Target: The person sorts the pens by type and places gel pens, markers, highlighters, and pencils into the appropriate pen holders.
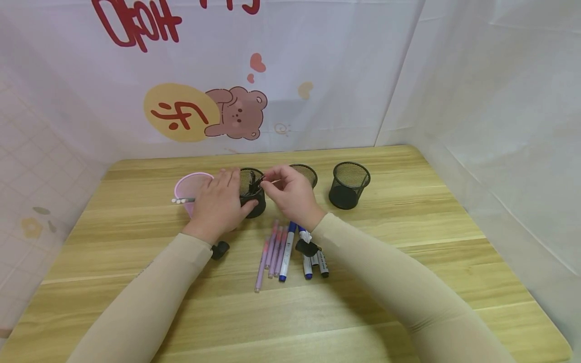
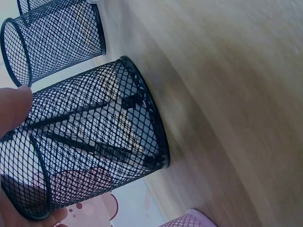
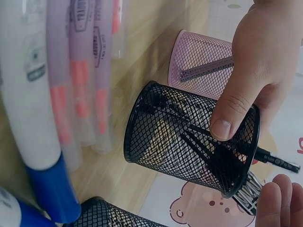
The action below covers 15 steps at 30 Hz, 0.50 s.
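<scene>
My left hand (image 1: 221, 204) grips the rim of a black mesh pen cup (image 2: 90, 142), thumb on the near side and fingers round the far side. The cup stands upright on the table with several black pens (image 1: 253, 184) leaning inside. At its right rim, my right hand (image 1: 292, 194) pinches the top end of a black pen (image 3: 247, 196) between thumb and fingers. Partly behind my left hand is a pink mesh cup (image 1: 192, 182), which holds pens with white ends.
Another black mesh cup (image 1: 305, 172) sits behind my right hand, and one more black mesh cup (image 1: 345, 194) stands farther right. In front lie several purple pens (image 1: 275, 252) and blue-capped white markers (image 1: 287, 254). A white printed cloth (image 1: 317, 116) hangs behind the wooden table (image 1: 408, 217).
</scene>
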Each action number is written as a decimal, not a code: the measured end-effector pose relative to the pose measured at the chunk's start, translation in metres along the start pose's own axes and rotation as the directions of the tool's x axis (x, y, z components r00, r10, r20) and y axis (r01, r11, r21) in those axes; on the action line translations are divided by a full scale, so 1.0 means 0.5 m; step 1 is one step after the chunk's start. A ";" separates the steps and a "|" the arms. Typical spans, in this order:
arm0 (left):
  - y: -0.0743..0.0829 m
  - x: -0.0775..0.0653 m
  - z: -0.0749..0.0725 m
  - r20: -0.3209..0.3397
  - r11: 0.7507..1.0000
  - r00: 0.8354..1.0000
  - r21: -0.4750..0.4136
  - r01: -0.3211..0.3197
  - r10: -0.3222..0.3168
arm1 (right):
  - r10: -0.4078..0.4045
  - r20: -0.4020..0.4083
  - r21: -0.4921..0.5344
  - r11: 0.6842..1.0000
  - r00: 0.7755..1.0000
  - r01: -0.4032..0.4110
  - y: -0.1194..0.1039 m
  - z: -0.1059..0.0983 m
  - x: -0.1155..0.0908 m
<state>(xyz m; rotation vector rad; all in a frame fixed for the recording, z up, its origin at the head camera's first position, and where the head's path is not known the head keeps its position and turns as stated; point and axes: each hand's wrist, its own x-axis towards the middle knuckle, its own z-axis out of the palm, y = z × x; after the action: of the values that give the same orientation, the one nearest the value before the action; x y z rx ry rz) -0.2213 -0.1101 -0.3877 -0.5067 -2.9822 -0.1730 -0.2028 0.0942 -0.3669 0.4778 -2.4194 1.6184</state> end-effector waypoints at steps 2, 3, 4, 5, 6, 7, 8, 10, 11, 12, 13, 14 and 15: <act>0.001 0.000 0.000 0.002 1.000 1.000 0.004 0.000 0.000 | -0.002 -0.003 0.002 1.000 1.000 0.002 0.001 -0.003 -0.001; 0.001 0.000 0.000 0.003 1.000 1.000 0.003 0.001 -0.001 | -0.003 -0.007 0.005 1.000 1.000 0.003 0.001 -0.005 -0.002; 0.001 0.000 0.000 0.003 1.000 1.000 0.004 0.001 -0.001 | -0.005 -0.010 0.005 1.000 1.000 0.005 0.002 -0.008 -0.002; 0.001 -0.001 0.000 0.005 1.000 1.000 0.004 0.003 -0.003 | -0.008 -0.015 0.007 1.000 1.000 0.008 0.003 -0.011 -0.003; 0.001 -0.001 0.000 0.006 1.000 1.000 0.002 0.004 -0.004 | -0.011 -0.019 0.009 1.000 1.000 0.011 0.004 -0.014 -0.004; 0.001 -0.001 0.000 0.008 1.000 1.000 0.001 0.004 -0.004 | -0.015 -0.024 0.012 1.000 1.000 0.016 0.005 -0.018 -0.004; 0.002 -0.001 0.000 0.010 1.000 1.000 0.000 0.004 -0.004 | -0.020 -0.028 0.019 1.000 0.999 0.020 0.006 -0.021 -0.004; 0.002 -0.001 0.001 0.014 1.000 1.000 -0.002 0.005 -0.005 | -0.021 -0.033 0.031 0.999 0.999 0.022 0.008 -0.031 -0.005; 0.002 -0.001 0.000 0.017 1.000 1.000 -0.003 0.005 -0.005 | -0.021 -0.037 0.035 0.999 0.999 0.022 0.010 -0.036 -0.005; 0.003 -0.002 0.000 0.019 1.000 1.000 -0.005 0.005 -0.005 | -0.016 -0.038 0.039 0.999 0.999 0.018 0.011 -0.041 -0.005; 0.003 -0.002 0.000 0.020 1.000 1.000 -0.008 0.005 -0.005 | -0.009 -0.039 0.039 0.999 0.999 0.011 0.012 -0.046 -0.006; 0.003 -0.002 0.000 0.021 1.000 1.000 -0.011 0.005 -0.005 | -0.001 -0.040 0.034 0.999 0.999 0.002 0.013 -0.052 -0.007; 0.003 -0.002 0.000 0.022 1.000 1.000 -0.013 0.005 -0.005 | 0.007 -0.039 0.029 1.000 0.999 -0.005 0.014 -0.058 -0.008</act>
<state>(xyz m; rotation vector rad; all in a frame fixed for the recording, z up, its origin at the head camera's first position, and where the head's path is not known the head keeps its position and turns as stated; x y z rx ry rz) -0.2197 -0.1091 -0.3877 -0.5058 -3.0055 -0.1882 -0.2022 0.1238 -0.3630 0.4395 -2.3746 1.6513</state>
